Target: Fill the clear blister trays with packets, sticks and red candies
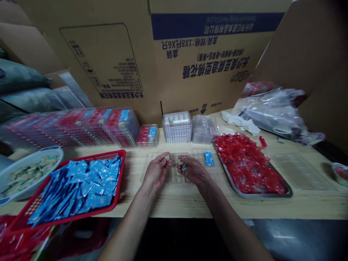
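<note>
Over a clear plastic tray (178,177) on the wooden table, both hands are close together. My left hand (157,169) pinches a small pale piece (167,157) between thumb and finger. Small green and pale pieces (184,167) are in the closed fingers of my right hand (191,169). A blue packet (209,158) lies in a clear tray just right of my right hand. At the left, a white bowl (58,154) holds many similar green and pale pieces.
A red basket (121,174) of blue packets stands left, a metal tray (233,188) of red packets right. Filled clear packs (108,125) and stacked clear trays (177,127) line the back before a large cardboard box (168,72). Plastic bags (274,108) lie back right.
</note>
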The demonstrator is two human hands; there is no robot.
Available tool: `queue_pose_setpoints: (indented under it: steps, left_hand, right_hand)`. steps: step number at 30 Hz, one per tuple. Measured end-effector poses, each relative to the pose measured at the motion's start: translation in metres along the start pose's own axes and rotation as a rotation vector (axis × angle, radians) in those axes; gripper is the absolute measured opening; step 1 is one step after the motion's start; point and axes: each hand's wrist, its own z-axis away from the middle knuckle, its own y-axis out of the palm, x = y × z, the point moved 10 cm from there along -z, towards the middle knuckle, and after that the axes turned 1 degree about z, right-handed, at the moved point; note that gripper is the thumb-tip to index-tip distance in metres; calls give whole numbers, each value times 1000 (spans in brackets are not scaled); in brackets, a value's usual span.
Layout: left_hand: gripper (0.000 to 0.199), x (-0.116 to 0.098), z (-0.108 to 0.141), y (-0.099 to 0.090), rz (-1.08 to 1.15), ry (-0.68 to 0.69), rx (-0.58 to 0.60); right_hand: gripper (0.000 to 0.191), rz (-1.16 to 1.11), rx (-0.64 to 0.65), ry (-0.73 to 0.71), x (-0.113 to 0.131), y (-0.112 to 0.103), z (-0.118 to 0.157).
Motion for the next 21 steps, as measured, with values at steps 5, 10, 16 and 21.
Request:
queue_pose_setpoints:
  steps: [5,10,16,21]
  left_hand:
    - [30,-8,1,-16,-145,141,-29]
    - [20,-6,0,-28,-313,177,-37]
    - [30,8,5,-14,-294,118,78]
    - [31,8,3,-21,-209,134,41]
  right_hand:
    - [33,69,-2,-4,-1,9,3]
    - [33,166,105,-94,9,34,11]
    - [30,492,22,-173,13,38,6]
    - [30,448,5,-190,17,36,7]
